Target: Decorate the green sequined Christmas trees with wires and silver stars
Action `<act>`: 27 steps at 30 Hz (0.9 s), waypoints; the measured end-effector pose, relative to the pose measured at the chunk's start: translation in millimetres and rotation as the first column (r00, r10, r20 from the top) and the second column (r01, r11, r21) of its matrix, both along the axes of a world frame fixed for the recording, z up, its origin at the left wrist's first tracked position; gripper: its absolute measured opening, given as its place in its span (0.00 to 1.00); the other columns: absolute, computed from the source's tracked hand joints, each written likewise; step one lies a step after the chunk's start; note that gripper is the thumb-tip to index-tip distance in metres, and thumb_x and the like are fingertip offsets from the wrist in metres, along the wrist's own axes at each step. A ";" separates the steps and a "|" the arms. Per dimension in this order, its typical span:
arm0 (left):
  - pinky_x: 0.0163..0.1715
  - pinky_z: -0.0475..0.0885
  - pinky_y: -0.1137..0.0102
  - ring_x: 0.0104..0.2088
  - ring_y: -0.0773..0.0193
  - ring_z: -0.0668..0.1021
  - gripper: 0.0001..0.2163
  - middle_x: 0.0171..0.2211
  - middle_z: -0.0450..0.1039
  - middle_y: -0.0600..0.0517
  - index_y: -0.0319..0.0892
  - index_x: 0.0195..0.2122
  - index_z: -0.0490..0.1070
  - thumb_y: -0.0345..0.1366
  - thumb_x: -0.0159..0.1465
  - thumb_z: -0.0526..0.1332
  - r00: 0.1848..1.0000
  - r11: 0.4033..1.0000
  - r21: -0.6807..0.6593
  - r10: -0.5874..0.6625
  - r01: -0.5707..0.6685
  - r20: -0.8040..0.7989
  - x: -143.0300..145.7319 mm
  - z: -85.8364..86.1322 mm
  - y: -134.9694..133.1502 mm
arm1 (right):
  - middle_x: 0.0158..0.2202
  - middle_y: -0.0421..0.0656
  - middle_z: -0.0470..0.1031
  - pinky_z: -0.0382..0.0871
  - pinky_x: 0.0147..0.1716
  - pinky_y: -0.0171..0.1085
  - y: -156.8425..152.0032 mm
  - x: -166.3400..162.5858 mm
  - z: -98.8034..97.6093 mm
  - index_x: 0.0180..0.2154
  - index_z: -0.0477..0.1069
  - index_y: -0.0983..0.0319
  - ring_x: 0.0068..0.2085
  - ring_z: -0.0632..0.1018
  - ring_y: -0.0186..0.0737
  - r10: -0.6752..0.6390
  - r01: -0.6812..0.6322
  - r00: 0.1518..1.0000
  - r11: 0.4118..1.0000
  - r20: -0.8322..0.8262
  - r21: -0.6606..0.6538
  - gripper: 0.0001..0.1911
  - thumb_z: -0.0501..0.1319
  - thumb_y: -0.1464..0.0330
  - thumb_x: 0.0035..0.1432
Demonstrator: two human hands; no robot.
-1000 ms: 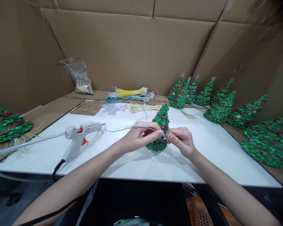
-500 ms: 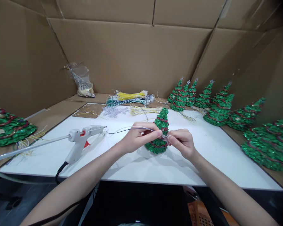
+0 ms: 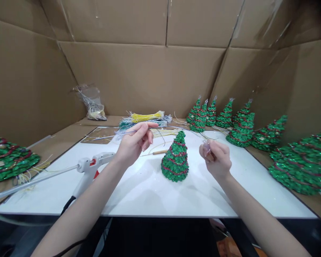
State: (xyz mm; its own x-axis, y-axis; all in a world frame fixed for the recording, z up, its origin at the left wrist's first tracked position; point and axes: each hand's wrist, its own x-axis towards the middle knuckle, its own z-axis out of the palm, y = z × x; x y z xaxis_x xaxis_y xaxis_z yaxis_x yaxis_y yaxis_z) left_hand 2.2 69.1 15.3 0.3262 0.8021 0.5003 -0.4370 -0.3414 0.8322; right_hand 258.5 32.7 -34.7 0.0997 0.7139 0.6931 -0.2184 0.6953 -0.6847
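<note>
At far left, a decorated green tree [image 3: 10, 159] with loose wires at its base, beside the edge of the white tabletop [image 3: 139, 194]. Next, a white glue gun [image 3: 100, 159], handle toward the near edge, nozzle hidden behind the left wrist. Farther back, against the cardboard wall [image 3: 133, 75], a plastic bag [image 3: 92, 103] and bundles of yellow and pale wires [image 3: 147, 116].

Raised above the tabletop, the left hand [image 3: 136, 142], thumb and forefinger closed on a thin wire [image 3: 107, 136], forefinger stretched rightward, other fingers loosely curled. Nearly level, the wire's long axis, passing above the center tree's tip in this view, then dipping toward the right hand.

At center, between the hands and apparently touching neither, a garlanded tree [image 3: 176, 162], upright, long axis vertical, no star on its tip. Lower and to the right of the left fingertips; to the left of the right fingers, apparently nearer the right hand. Beside its left flank, a wooden-handled tool [image 3: 159, 152], point to the left.

At right, the right hand [image 3: 218, 157], fingers folded around a clear ornament [image 3: 206, 145], partly hidden. Beyond, a line of green trees [image 3: 241, 130] along the border. Room to move toward the near edge and rightward; tighter at left, by the glue gun.
</note>
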 end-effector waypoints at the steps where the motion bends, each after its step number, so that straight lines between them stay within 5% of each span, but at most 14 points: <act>1: 0.14 0.56 0.79 0.14 0.77 0.64 0.11 0.20 0.71 0.55 0.41 0.40 0.80 0.43 0.65 0.65 0.999 1.000 -0.001 0.003 -0.003 0.037 -1.4 2.2 1.5 | 0.12 0.33 0.48 0.43 0.17 0.35 1.9 1.5 3.3 0.17 0.65 0.62 0.15 0.53 0.27 -0.016 0.015 0.999 1.000 -0.050 -0.013 0.23 0.63 0.61 0.62; 5: 0.18 0.64 0.81 0.19 0.76 0.70 0.10 0.23 0.74 0.54 0.41 0.38 0.79 0.43 0.63 0.67 0.986 0.997 0.034 0.061 -0.066 0.154 -4.9 15.0 7.4 | 0.10 0.32 0.46 0.43 0.16 0.33 11.8 11.3 10.3 0.17 0.64 0.62 0.14 0.52 0.26 -0.043 0.019 0.984 0.990 -0.171 -0.138 0.25 0.64 0.56 0.59; 9: 0.21 0.68 0.77 0.21 0.73 0.71 0.16 0.24 0.73 0.52 0.41 0.35 0.79 0.48 0.67 0.61 0.975 0.966 0.155 0.187 -0.205 0.121 -6.1 37.9 15.9 | 0.10 0.30 0.45 0.43 0.16 0.32 22.9 14.4 6.0 0.20 0.65 0.62 0.14 0.52 0.26 -0.024 -0.013 0.995 0.936 -0.102 -0.351 0.25 0.63 0.50 0.57; 13: 0.31 0.73 0.73 0.31 0.69 0.76 0.18 0.34 0.77 0.50 0.44 0.32 0.78 0.48 0.70 0.57 0.905 0.807 0.416 0.406 -0.419 0.124 -3.1 66.1 36.1 | 0.11 0.28 0.48 0.43 0.15 0.31 31.8 5.3 -6.5 0.26 0.67 0.62 0.14 0.50 0.26 0.033 -0.032 0.999 0.880 -0.005 -0.473 0.24 0.63 0.47 0.56; 15: 0.37 0.75 0.72 0.38 0.68 0.78 0.18 0.38 0.78 0.52 0.44 0.34 0.77 0.49 0.71 0.55 0.921 0.762 0.524 0.364 -0.381 0.141 2.9 79.4 48.2 | 0.12 0.27 0.49 0.45 0.15 0.31 35.3 0.1 -13.7 0.27 0.67 0.61 0.14 0.51 0.26 0.061 -0.031 0.997 0.857 0.042 -0.515 0.24 0.64 0.47 0.54; 19: 0.33 0.77 0.73 0.27 0.75 0.78 0.20 0.26 0.74 0.59 0.43 0.37 0.75 0.51 0.72 0.51 0.958 0.684 0.672 0.217 -0.285 0.186 21.9 100.6 60.8 | 0.15 0.30 0.55 0.51 0.17 0.31 41.5 -3.7 -21.6 0.34 0.69 0.62 0.17 0.57 0.29 0.083 0.003 0.987 0.840 0.135 -0.543 0.24 0.61 0.47 0.57; 22: 0.34 0.70 0.80 0.27 0.84 0.78 0.36 0.26 0.66 0.61 0.29 0.39 0.73 0.46 0.72 0.28 0.943 0.603 0.735 0.289 -0.311 0.162 32.3 110.3 59.6 | 0.22 0.34 0.62 0.59 0.23 0.32 43.6 -2.0 -16.3 0.41 0.72 0.61 0.23 0.65 0.32 0.096 0.019 0.974 0.865 0.203 -0.502 0.25 0.57 0.46 0.60; 25: 0.26 0.69 0.72 0.24 0.73 0.74 0.23 0.26 0.70 0.55 0.40 0.36 0.77 0.52 0.71 0.51 0.930 0.580 0.755 0.351 -0.306 0.108 34.7 113.7 54.4 | 0.35 0.40 0.71 0.67 0.34 0.36 40.5 -3.0 -2.1 0.46 0.73 0.60 0.37 0.72 0.37 0.154 -0.019 0.949 0.899 0.276 -0.437 0.29 0.58 0.43 0.56; 27: 0.31 0.68 0.68 0.29 0.65 0.74 0.21 0.27 0.72 0.52 0.44 0.38 0.79 0.55 0.69 0.55 0.915 0.554 0.804 0.403 -0.217 -0.031 34.0 112.3 48.4 | 0.45 0.44 0.72 0.69 0.42 0.39 35.8 -7.2 8.3 0.48 0.73 0.59 0.46 0.72 0.42 0.201 -0.050 0.914 0.918 0.352 -0.393 0.33 0.62 0.42 0.51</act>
State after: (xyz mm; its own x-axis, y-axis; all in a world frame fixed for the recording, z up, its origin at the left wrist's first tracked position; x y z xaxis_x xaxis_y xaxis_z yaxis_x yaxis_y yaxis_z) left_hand 36.2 117.5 127.7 0.2951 0.2114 0.9318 -0.0423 -0.9714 0.2337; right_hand 251.3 68.5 -26.3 -0.2235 0.9122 0.3433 0.0410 0.3607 -0.9318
